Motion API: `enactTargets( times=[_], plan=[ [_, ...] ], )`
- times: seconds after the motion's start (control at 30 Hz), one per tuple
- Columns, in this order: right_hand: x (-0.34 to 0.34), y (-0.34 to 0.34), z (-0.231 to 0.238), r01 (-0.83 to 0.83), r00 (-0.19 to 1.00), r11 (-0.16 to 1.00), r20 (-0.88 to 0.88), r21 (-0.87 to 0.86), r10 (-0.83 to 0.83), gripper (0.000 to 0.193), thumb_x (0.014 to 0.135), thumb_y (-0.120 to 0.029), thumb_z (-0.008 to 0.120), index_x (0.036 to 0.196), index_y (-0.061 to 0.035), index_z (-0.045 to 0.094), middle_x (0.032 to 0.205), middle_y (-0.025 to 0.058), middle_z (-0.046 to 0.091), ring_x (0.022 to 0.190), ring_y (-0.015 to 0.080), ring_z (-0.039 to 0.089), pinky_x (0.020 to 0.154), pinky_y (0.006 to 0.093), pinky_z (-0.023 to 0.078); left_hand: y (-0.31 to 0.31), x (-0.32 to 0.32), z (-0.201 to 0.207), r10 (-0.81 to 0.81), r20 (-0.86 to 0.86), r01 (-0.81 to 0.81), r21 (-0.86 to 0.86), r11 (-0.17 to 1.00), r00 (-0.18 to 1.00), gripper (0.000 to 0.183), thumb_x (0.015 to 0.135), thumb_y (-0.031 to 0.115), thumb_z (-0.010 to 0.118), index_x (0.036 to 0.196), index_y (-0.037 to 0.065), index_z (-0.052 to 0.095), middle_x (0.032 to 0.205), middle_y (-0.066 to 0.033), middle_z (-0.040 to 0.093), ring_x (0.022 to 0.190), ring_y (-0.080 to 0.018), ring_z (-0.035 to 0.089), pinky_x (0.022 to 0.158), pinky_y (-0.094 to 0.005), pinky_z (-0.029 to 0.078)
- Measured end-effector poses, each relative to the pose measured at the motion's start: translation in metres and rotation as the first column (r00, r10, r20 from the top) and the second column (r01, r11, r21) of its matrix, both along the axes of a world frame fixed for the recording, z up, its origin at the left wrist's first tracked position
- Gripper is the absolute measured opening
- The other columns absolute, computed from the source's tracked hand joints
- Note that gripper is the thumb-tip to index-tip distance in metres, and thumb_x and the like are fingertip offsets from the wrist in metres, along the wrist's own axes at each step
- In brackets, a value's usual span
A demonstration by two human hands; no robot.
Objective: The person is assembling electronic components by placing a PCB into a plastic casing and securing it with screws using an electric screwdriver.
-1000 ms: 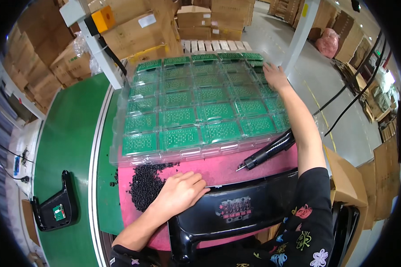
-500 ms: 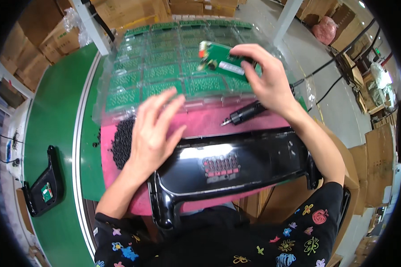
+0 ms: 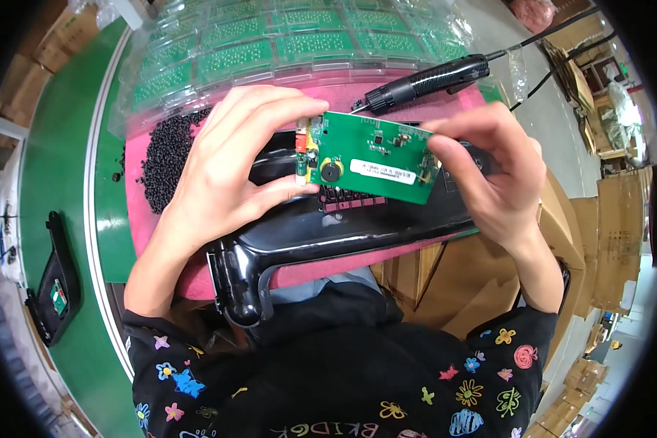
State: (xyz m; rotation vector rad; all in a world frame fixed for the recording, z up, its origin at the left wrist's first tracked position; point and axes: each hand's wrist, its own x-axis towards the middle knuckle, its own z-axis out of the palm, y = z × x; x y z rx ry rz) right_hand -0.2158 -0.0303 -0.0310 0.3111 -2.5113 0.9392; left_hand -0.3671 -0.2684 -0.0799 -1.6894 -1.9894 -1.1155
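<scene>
Between both hands I hold up a green circuit board (image 3: 387, 150) with a white label, a round black part and connectors along its left edge. My left hand (image 3: 230, 157) pinches that connector end between thumb and fingers. My right hand (image 3: 493, 168) grips the far right end, thumb at the edge. Below the board lies a glossy black plastic housing (image 3: 328, 237) with a grid of slots in its middle, partly hidden by the board and my hands. Behind it a black electric screwdriver (image 3: 431, 84) rests on the pink mat (image 3: 197, 281), its bit pointing left.
A heap of small black screws (image 3: 164, 164) lies left on the mat. Clear plastic trays of green boards (image 3: 270, 51) fill the back. At far left, another black housing (image 3: 51, 292) with a small board sits on the green surface (image 3: 95, 350). Cardboard boxes (image 3: 562, 248) stand at right.
My right hand has brought the circuit board down and nearer from above the trays. My left hand has moved to it and taken its connector end. The view has also shifted.
</scene>
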Motion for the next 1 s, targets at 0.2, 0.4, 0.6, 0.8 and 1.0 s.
enactTargets(
  times=[0.2, 0.4, 0.6, 0.8, 1.0],
  plan=[
    [0.023, 0.011, -0.023, -0.024, 0.972, 0.998, 0.234, 0.063, 0.009, 0.088, 0.053, -0.032, 0.099, 0.121, -0.0009, 0.053, 0.113, 0.0141, 0.067, 0.102, 0.0228, 0.066, 0.09, 0.0347, 0.051, -0.005, -0.003, -0.013, -0.144, 0.32, 0.207, -0.17, 0.963, 0.936, 0.076, 0.06, 0.028, 0.092, 0.124, 0.001, 0.062, 0.118, -0.0153, 0.063, 0.11, -0.0318, 0.062, 0.096, -0.0408, 0.049],
    [0.023, 0.024, -0.061, -0.111, 0.933, 0.993, 0.34, -0.043, 0.119, 0.063, 0.058, -0.027, 0.096, 0.104, -0.0007, 0.062, 0.103, 0.016, 0.071, 0.091, 0.0282, 0.069, 0.087, 0.0361, 0.052, -0.005, 0.006, -0.015, -0.109, 0.426, 0.304, -0.421, 0.854, 0.898, 0.067, 0.065, 0.021, 0.084, 0.122, 0.003, 0.055, 0.111, -0.0149, 0.06, 0.098, -0.0352, 0.064, 0.083, -0.0399, 0.054],
    [0.003, 0.028, -0.084, -0.143, 0.972, 0.99, 0.189, -0.01, 0.142, 0.06, 0.063, -0.019, 0.091, 0.113, -0.0022, 0.062, 0.114, 0.0141, 0.065, 0.105, 0.0333, 0.062, 0.092, 0.0418, 0.05, -0.001, 0.007, -0.017, -0.004, 0.314, 0.177, -0.525, 0.832, 0.949, 0.064, 0.063, 0.019, 0.083, 0.118, 0.003, 0.056, 0.11, -0.0148, 0.06, 0.101, -0.0361, 0.063, 0.085, -0.0419, 0.053],
    [0.0, 0.025, -0.09, -0.092, 0.974, 0.996, 0.206, -0.016, 0.093, 0.061, 0.059, -0.012, 0.091, 0.113, -0.0027, 0.064, 0.116, 0.0134, 0.063, 0.106, 0.0317, 0.061, 0.093, 0.0399, 0.049, -0.001, 0.008, -0.017, 0.063, 0.252, 0.106, -0.605, 0.789, 0.966, 0.065, 0.062, 0.022, 0.085, 0.117, 0.003, 0.058, 0.114, -0.0127, 0.058, 0.106, -0.0345, 0.061, 0.086, -0.041, 0.052],
    [-0.006, 0.02, -0.089, -0.074, 0.968, 0.997, 0.24, 0.006, 0.07, 0.062, 0.058, -0.01, 0.091, 0.114, -0.0029, 0.064, 0.117, 0.0132, 0.063, 0.107, 0.0318, 0.06, 0.093, 0.04, 0.049, -0.006, 0.002, -0.019, 0.07, 0.249, 0.099, -0.606, 0.789, 0.966, 0.067, 0.061, 0.022, 0.087, 0.119, 0.004, 0.059, 0.118, -0.0113, 0.056, 0.107, -0.0333, 0.061, 0.087, -0.0409, 0.052]
  ],
)
